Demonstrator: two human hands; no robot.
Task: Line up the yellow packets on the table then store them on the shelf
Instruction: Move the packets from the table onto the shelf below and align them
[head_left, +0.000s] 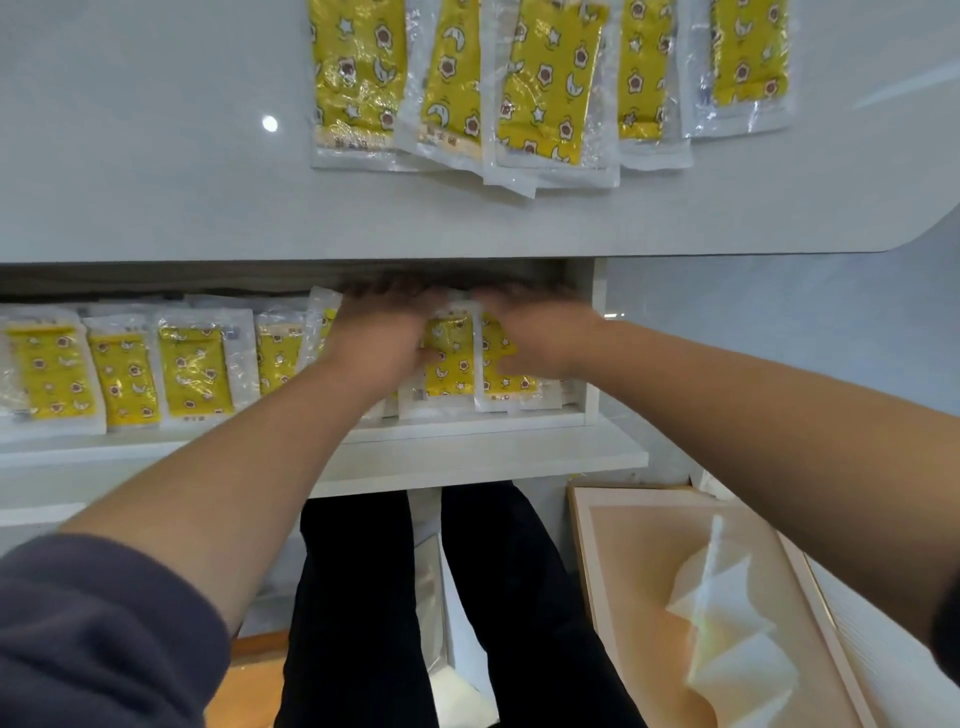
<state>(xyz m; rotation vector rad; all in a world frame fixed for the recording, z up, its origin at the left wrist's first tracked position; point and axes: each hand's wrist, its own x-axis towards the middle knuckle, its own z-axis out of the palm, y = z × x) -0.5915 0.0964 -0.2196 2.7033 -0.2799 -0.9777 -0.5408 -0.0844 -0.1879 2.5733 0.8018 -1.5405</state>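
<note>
Yellow packets (449, 358) at the right end of the shelf (519, 452) are the ones in hand: two lie flat side by side, long axis running front to back, away from the person, with the right one (506, 376) close to the shelf's right wall (589, 338). The left hand (374, 338) sits on the left edge of the pair and the right hand (535, 332) lies over the right one, so the packets are directly under and between the hands, not ahead of them. The fingers (395, 291) of both hands point into the back of the shelf and are motion-blurred. They look stretched rather than curled, but I cannot tell whether they press flat or pinch an edge. To the left, four more packets (124, 374) stand in the same row with the same axis, just beside each other. Likely step: squaring the last two into the row. Five packets (550, 88) wait on the tabletop (156, 156), above and beyond the hands, overlapping and slightly fanned, long axis also front to back. That group spreads from above the left hand to well right of the right hand, so the right hand is nearer to most of it.
</note>
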